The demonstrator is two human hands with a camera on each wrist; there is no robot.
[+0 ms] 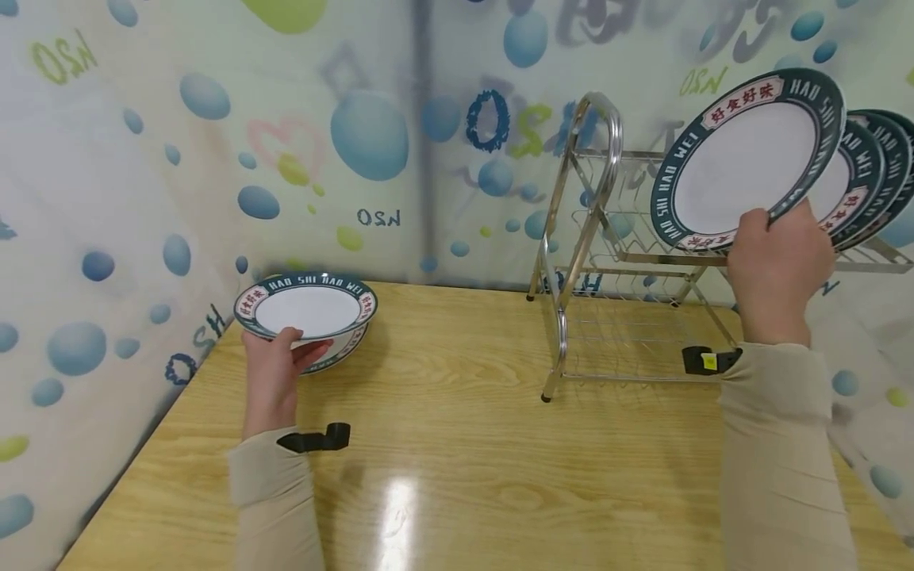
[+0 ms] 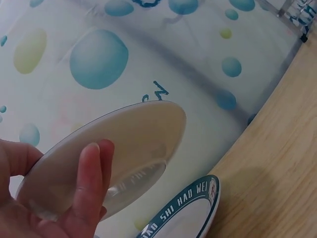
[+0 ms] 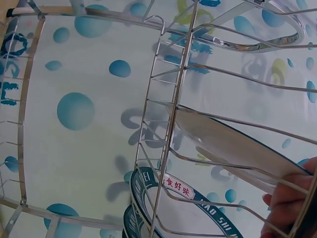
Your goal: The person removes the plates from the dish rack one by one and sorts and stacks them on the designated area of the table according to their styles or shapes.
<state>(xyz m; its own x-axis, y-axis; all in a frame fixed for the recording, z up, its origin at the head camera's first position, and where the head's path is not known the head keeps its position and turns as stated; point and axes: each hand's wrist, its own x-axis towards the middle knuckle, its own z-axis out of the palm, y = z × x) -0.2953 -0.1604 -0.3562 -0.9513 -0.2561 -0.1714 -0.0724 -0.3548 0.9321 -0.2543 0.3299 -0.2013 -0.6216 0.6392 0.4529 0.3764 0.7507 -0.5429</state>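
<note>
My left hand (image 1: 274, 369) holds a white plate (image 1: 309, 309) with a dark green lettered rim, thumb on the rim and fingers underneath. Below it, a second plate (image 2: 190, 210) rests on the table. At the right, my right hand (image 1: 781, 246) grips the lower edge of another such plate (image 1: 746, 166), tilted upright over the top tier of a metal dish rack (image 1: 607, 174). Several matching plates (image 1: 881, 178) stand in the rack just right of it. In the right wrist view, the held plate (image 3: 237, 148) shows its underside behind the rack wires.
The rack's lower tier (image 1: 635, 333) stands on the wooden table (image 1: 443, 444). Behind and at the sides hangs a wall covering (image 1: 457, 230) printed with blue and green bubbles.
</note>
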